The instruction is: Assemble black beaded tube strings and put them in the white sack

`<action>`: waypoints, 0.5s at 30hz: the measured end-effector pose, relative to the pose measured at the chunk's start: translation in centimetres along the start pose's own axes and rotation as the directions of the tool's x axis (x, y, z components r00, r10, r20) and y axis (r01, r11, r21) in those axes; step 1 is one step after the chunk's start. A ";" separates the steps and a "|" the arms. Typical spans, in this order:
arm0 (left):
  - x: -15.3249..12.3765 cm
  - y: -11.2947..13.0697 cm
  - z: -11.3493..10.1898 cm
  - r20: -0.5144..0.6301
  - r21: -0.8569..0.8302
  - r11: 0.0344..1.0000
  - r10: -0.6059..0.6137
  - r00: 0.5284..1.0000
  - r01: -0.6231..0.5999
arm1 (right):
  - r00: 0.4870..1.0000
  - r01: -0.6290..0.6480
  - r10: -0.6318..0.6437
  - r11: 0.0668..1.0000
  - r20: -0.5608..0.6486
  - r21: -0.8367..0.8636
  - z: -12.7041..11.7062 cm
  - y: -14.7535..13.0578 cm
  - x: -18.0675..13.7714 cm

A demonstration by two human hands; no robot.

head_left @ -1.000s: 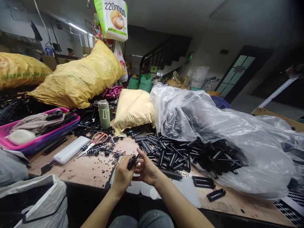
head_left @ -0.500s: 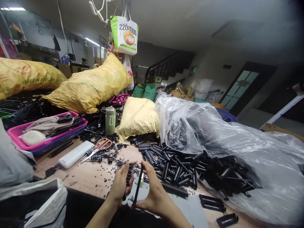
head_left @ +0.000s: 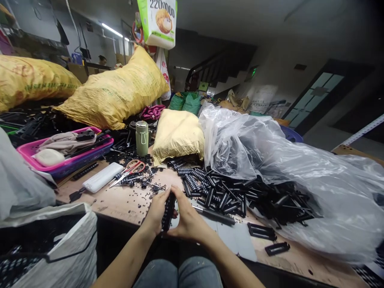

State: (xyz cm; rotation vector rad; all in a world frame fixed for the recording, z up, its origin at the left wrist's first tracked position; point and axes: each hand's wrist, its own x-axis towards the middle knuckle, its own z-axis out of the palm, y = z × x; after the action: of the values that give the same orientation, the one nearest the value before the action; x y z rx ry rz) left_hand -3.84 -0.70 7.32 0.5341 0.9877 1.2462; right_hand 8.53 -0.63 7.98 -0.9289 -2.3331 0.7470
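Note:
My left hand (head_left: 153, 214) is closed around a black plastic strip with rows of pale studs (head_left: 167, 214), held upright over the table's front edge. My right hand (head_left: 189, 219) presses a plain black bar against the strip's right side, thumb at the bottom and fingers at the top. The two pieces touch; the bar is mostly hidden, and whether they are joined I cannot tell. Just right of my hands lies a dark handled tool (head_left: 217, 217) on a grey sheet (head_left: 232, 238). Behind it is a heap of plain black tubes (head_left: 225, 200) and white-dotted black pieces (head_left: 192, 182).
Red-handled scissors (head_left: 133, 168), a white box (head_left: 103, 177), a green flask (head_left: 142, 139) and a pink basket (head_left: 28, 154) stand left. A clear plastic bag (head_left: 288, 156) spills black parts at right. Black frames (head_left: 277, 248) lie near the front edge. An open white sack (head_left: 85, 248) is at lower left.
My right hand has moved left, bringing the black bar against the dotted strip; before, the two were apart. The view has tilted downward, and my knees now show.

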 end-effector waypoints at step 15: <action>1.3 -6.3 -3.3 0.346 0.830 0.270 0.436 0.831 -0.487 | 0.958 -0.254 0.238 0.963 -0.160 -0.093 4.7 4.4 -2.6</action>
State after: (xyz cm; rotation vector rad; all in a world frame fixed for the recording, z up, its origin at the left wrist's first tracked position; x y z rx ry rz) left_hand -3.28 -1.75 0.20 1.8530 1.5107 1.0745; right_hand 9.20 -1.18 1.08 -1.2982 -2.1715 0.6228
